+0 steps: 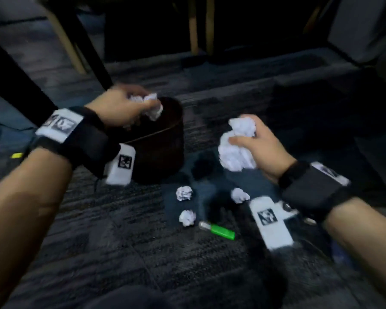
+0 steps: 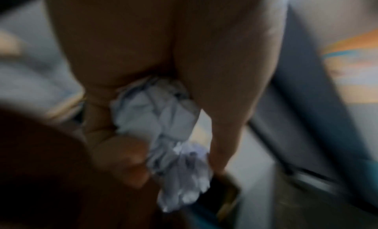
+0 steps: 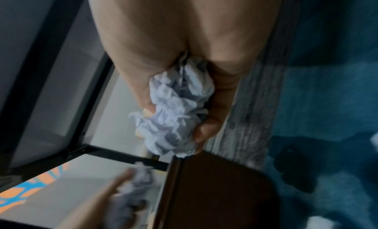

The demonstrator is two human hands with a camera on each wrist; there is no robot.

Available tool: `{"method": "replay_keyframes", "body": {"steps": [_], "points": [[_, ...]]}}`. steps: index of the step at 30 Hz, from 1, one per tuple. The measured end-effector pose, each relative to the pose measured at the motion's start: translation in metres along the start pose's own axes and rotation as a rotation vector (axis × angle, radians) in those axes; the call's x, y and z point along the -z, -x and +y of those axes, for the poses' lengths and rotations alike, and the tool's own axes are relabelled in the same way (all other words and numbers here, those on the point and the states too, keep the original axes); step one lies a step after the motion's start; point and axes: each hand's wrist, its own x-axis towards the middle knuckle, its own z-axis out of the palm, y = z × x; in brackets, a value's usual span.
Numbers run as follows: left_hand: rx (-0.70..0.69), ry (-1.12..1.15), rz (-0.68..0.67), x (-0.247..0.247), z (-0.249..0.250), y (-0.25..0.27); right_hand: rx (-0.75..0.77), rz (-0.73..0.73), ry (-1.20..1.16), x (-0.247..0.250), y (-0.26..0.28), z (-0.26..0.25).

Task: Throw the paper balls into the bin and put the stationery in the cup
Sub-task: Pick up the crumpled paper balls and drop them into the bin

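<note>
Item: paper wad (image 1: 151, 105) in our left hand (image 1: 118, 108), directly over the open mouth of the dark bin (image 1: 163, 150); drop path is straight down. The grip is closed around it, fingers curled, palm down, wrist bent over the near-left rim.

Item: larger paper wad (image 1: 236, 146) clutched in our right hand (image 1: 261, 148), right of the bin and well short of its rim; that hand is the farther one.

Item: three loose paper balls (image 1: 184, 192) and a green marker (image 1: 218, 229) on the carpet (image 1: 120, 253), near side of the bin.
</note>
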Motion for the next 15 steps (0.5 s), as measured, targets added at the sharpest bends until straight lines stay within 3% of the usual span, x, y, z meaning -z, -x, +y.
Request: {"method": "replay_keyframes", "body": {"steps": [3, 6, 8, 10, 12, 15], "points": [[0.203, 0.016, -0.084, -0.006, -0.039, -0.017, 0.067, -0.021, -0.053, -0.058, -0.049, -0.036], [0.225, 0.008, -0.066, -0.012, -0.068, -0.023, 0.131, 0.008, -0.046, -0.109, -0.091, -0.056], [0.199, 0.058, 0.052, -0.008, -0.077, -0.020, 0.178, 0.065, -0.022, -0.137, -0.113, -0.063], [0.192, 0.081, 0.257, 0.002, -0.084, -0.010, 0.198, 0.116, 0.048, -0.159, -0.129, -0.060], [0.196, 0.075, 0.397, 0.010, -0.094, -0.001, 0.150, 0.131, 0.098, -0.175, -0.140, -0.047], [0.227, 0.136, 0.354, 0.017, -0.108, 0.009, 0.076, 0.096, 0.367, -0.180, -0.147, -0.025]]}}
